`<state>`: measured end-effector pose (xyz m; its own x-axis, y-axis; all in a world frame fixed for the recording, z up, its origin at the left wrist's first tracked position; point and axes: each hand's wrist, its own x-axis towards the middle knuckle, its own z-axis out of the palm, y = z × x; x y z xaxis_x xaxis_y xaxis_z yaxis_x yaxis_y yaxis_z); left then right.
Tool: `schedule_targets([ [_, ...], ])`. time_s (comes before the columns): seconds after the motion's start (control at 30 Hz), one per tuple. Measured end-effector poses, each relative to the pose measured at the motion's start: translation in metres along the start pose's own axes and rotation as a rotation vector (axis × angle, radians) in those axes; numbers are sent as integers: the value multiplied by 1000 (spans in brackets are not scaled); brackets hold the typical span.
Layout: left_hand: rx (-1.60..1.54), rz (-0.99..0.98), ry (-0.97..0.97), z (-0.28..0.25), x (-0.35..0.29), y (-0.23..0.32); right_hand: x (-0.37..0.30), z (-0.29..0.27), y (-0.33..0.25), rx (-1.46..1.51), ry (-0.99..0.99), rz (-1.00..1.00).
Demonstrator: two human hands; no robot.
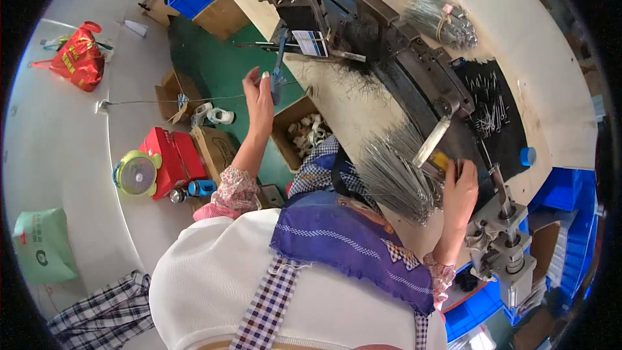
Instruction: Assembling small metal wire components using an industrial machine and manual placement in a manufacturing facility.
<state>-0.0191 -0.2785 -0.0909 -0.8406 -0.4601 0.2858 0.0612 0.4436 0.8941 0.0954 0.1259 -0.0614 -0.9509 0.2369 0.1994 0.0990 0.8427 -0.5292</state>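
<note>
The wire bundle slants from upper left to lower right.

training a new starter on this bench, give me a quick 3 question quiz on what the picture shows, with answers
1. Multiple choice: which hand is nearer the loose bundle of thin grey wires?
a) left
b) right
c) both equally near

2. True or false: the red bag is on the person's right side.

3. Fill in the colour: the small round cap by the black mat is ____.

Key:
1. b, the right hand is close beside the wires.
2. False, it is on the left.
3. Blue.
</note>
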Motion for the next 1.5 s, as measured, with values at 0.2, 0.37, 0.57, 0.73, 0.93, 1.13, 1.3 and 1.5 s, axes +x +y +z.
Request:
schedule_targets([
  [0.2,-372,-315,-155,16,-17,14,0,0,2,-22,61,-25],
  [0.37,-417,-251,-120,18,-27,17,4,-3,2,-72,21,17],
  [0.57,-508,-202,-150,42,-42,20,11,3,10,-122,77,66],
  [0.73,58,39,-164,-22,4,-30,11,1,13,-98,70,61],
  [0.93,277,111,-174,-84,59,-57,19,-2,23,-151,-20,89],
  [1.13,278,137,-168,2,-31,-21,2,0,15,49,93,60],
  [1.3,427,551,-65,-3,-58,48,-36,-39,-27,19,-132,-106],
  [1.5,96,683,-299,15,-83,96,-37,-17,-9,-150,-267,-109],
])
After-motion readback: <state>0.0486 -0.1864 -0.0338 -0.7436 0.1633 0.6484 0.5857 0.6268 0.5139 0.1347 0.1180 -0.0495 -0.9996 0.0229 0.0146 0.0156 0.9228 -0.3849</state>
